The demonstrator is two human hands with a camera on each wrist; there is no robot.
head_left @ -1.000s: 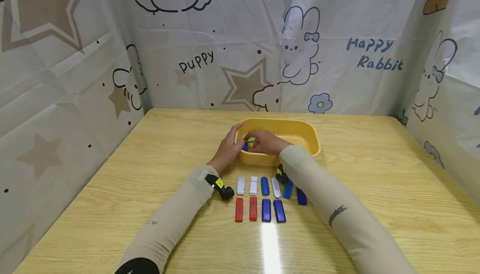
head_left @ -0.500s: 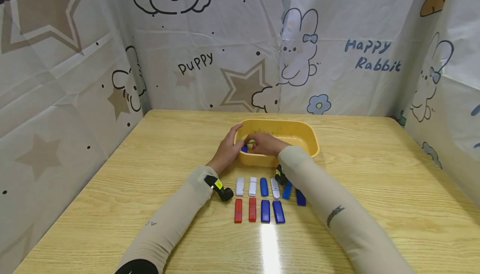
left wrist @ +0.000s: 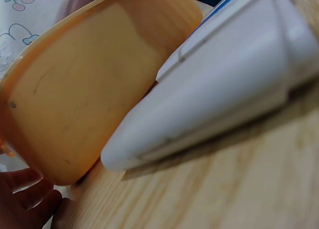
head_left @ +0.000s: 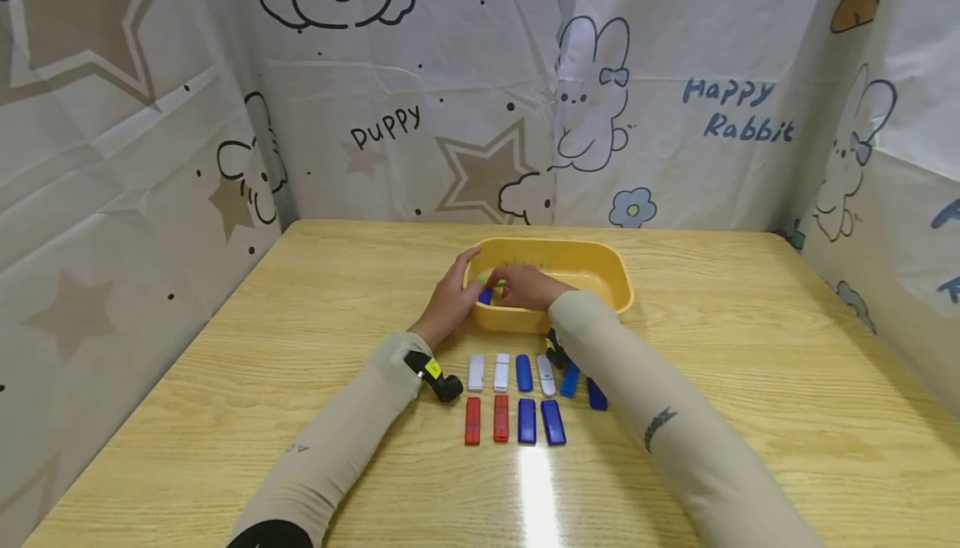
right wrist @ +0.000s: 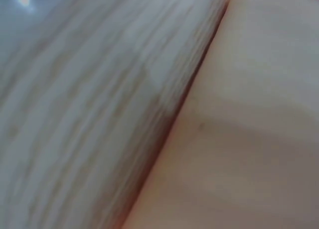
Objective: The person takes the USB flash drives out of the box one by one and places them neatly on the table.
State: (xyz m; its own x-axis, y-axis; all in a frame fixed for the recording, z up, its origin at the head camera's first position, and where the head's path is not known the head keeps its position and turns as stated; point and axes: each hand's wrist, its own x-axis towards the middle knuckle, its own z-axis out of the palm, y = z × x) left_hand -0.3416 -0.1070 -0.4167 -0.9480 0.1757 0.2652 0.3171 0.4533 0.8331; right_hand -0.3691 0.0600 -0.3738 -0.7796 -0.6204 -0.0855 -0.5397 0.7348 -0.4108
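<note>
A yellow plastic basin (head_left: 510, 320) stands toward the back of the table. My left hand (head_left: 450, 298) grips its left end, thumb at the rim and fingers along the outside; in the left wrist view those fingers (left wrist: 35, 194) lie against the basin's lower corner. Inside the basin at the left, my right hand (head_left: 528, 288) reaches down with bent fingers. Beside its fingertips are a blue piece (head_left: 485, 296) and a bit of something green (head_left: 483, 280). I cannot tell whether the right fingers pinch either one. The right wrist view shows only basin wall (right wrist: 239, 164) and tabletop.
In front of the basin, USB flash drives lie in two rows: white (head_left: 476, 373) and blue (head_left: 524, 373) ones behind, red (head_left: 472, 421) and dark blue (head_left: 527, 421) ones nearer. My right sleeve (head_left: 660, 389) passes over the right end. A printed curtain (head_left: 480, 98) surrounds the table.
The whole scene shifts slightly left in the head view. Both hands keep their places at the basin, with the right fingers moving only a little around the green and blue pieces.
</note>
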